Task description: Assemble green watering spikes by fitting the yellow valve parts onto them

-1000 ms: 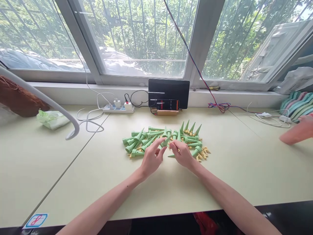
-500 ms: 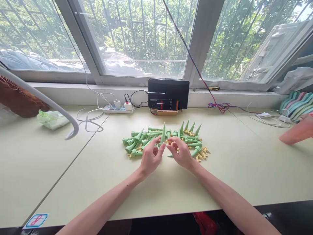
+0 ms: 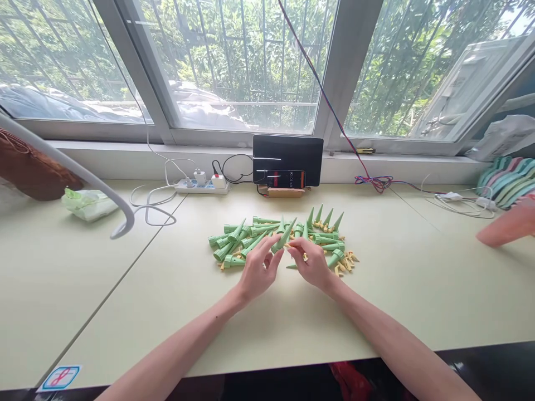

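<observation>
My left hand (image 3: pixel 259 267) grips a green plastic plant-watering spike (image 3: pixel 286 234) between thumb and fingers, its pointed tip leaning up and to the right. Close beside it, my right hand (image 3: pixel 310 260) pinches a small yellow plastic piece (image 3: pixel 287 245) that meets the lower side of the spike; whether it sits inside is too small to tell. Around both hands lies a pile of similar green spikes (image 3: pixel 232 245), several on their sides. Small yellow pieces (image 3: pixel 348 260) are heaped at the right of the pile. A few spikes (image 3: pixel 329 216) stand point-up at the back right.
Behind the pile, a phone (image 3: pixel 286 179) leans against a dark tablet (image 3: pixel 288 153) on a stand. To the left are a power strip (image 3: pixel 203 186) with cables, a white curved tube (image 3: pixel 112 206) and a pale green bag (image 3: pixel 88 203). A pinkish object (image 3: pixel 507 223) stands far right.
The spike in my left hand has tilted from upright toward the right. My right fingers have come together on the yellow piece, which is now against the spike.
</observation>
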A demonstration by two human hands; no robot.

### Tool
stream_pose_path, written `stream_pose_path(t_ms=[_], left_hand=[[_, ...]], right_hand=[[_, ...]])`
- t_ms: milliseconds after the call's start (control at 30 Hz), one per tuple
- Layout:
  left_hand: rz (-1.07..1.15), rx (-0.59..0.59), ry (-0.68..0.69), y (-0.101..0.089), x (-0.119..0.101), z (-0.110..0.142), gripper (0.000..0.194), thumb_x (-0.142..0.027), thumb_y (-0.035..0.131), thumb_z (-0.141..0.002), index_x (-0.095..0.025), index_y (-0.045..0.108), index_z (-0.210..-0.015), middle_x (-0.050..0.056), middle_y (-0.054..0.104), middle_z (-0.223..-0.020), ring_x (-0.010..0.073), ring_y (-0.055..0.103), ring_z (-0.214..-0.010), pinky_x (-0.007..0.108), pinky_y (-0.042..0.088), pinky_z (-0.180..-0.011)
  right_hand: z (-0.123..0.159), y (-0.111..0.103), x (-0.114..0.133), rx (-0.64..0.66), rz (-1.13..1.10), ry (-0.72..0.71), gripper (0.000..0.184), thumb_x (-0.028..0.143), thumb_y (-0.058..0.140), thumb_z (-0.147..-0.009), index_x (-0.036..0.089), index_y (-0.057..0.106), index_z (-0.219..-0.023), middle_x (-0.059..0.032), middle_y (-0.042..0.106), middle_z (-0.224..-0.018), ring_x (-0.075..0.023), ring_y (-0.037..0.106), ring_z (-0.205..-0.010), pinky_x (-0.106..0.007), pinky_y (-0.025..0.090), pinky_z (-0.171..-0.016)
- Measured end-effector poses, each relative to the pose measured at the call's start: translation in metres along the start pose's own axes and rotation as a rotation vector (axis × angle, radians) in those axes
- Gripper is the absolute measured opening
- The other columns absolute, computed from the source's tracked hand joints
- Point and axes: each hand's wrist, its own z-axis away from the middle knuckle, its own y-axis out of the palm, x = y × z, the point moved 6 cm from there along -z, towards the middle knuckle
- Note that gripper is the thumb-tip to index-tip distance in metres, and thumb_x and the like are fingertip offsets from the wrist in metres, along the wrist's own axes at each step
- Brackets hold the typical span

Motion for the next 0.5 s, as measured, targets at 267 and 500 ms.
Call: stream_pose_path(t_ms=[267, 500], left_hand=[[-0.012, 0.067, 0.154, 0.005, -0.0092, 0.0001, 0.037, -0.014, 0.041, -0.099, -0.029, 0.055, -0.129, 0.009, 0.059, -0.122, 0.0096, 0.062, -0.073, 0.023, 0.055, -0.061], [-0.025, 0.054, 0.081, 0.0048, -0.0081, -0.0005, 0.03, -0.018, 0.044, -0.098, -0.027, 0.055, -0.125, 0.009, 0.058, -0.121, 0.0065, 0.057, -0.061, 0.022, 0.053, -0.056]], right_hand=[[-0.0045, -0.0038, 0.0028, -0.003, 0.033, 0.022, 0.03, 0.025, 0.041, -0.1, 0.02, 0.051, -0.072, 0.0028, 0.05, -0.058, -0.0106, 0.043, -0.049, -0.023, 0.035, -0.05], [-0.0037, -0.0019, -0.0018, 0.003, -0.025, 0.085, 0.03, 0.027, 0.042, -0.1, 0.02, 0.053, -0.073, 0.0029, 0.05, -0.059, -0.0108, 0.045, -0.05, -0.023, 0.037, -0.052]])
